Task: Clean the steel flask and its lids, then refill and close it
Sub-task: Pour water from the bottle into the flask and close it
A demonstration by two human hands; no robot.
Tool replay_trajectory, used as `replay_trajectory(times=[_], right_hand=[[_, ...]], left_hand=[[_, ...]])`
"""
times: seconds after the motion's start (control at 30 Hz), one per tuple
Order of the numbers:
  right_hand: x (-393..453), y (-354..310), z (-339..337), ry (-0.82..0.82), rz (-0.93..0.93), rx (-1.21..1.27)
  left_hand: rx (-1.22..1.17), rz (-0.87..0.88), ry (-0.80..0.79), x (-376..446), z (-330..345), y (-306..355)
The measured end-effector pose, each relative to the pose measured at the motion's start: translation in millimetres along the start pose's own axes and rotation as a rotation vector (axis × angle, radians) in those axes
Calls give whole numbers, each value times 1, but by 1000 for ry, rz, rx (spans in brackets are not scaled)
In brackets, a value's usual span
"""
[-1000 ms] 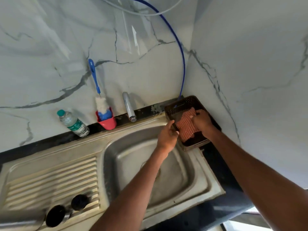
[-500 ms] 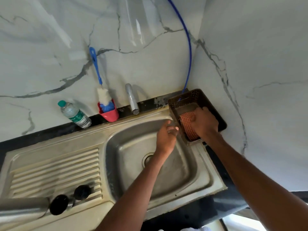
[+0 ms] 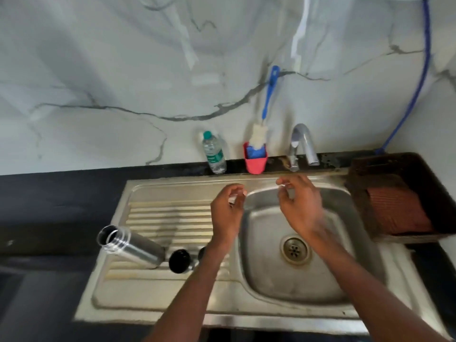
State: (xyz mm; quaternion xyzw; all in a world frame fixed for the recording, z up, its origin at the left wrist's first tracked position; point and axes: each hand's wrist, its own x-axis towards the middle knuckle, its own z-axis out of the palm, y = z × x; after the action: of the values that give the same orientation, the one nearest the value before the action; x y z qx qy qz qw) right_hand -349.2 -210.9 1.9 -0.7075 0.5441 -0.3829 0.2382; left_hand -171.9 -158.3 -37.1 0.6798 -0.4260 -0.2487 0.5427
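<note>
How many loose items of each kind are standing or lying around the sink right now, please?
Steel flask: 1
Black lids: 2, one partly hidden by the arm
Plastic water bottle: 1
Bottle brush: 1
Red holder: 1
Brown basket: 1
Total: 7

Both hands, left and right, hover loosely curled over the sink; the open flask lies on the drainboard beside a black lid.

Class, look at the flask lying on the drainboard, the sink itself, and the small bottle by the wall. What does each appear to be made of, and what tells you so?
Flask: probably brushed stainless steel, a grey satin body with a bright threaded neck.
Sink: likely stainless steel, dull silver with pressed ridges and soft reflections.
Small bottle: seemingly clear plastic, see-through with a green cap and label.
</note>
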Motion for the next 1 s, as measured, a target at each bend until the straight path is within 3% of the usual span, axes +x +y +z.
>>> replay_trajectory(times=[0.13,0.5,0.63,0.87,1.0], right_hand=[[35,-30,67,-169,51,122],[131,-57,190,-342,167,38],[146,-58,211,-418,148,116],[141,-52,212,-366,126,175],[108,-45,185,-373,96,373]], left_hand=[[107,-34,92,69,-44,-5],[323,-42,17,186,-56,-1],[369,-8,-72,208,-54,-2],[404,-3,-10,201,-54,2],[448,104,7,175,-60,6]])
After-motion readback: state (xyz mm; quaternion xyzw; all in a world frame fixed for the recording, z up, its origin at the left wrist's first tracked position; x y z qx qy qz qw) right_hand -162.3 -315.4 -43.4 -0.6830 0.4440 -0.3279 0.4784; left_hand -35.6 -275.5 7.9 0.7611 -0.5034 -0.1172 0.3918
